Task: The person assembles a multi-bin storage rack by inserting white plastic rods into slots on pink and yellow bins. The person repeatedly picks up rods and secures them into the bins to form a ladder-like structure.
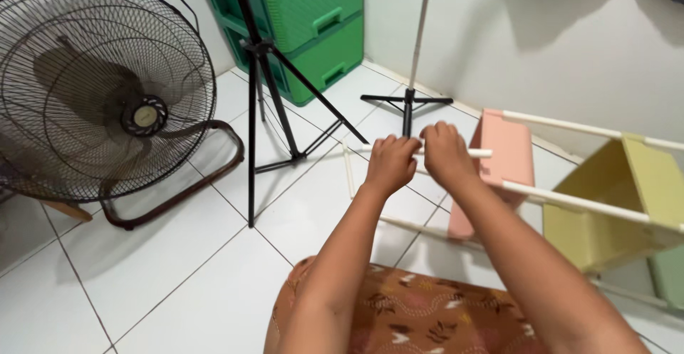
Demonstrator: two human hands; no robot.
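Both hands' grip (418, 158) around white rod (481, 153)

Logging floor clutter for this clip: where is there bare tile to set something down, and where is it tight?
Bare tile lies at lower left, between the floor fan, the black tripod and the person's patterned lap. A smaller patch sits before the green drawers. It is crowded at right, where the left hand and right hand grip a white rod of the pastel rack.
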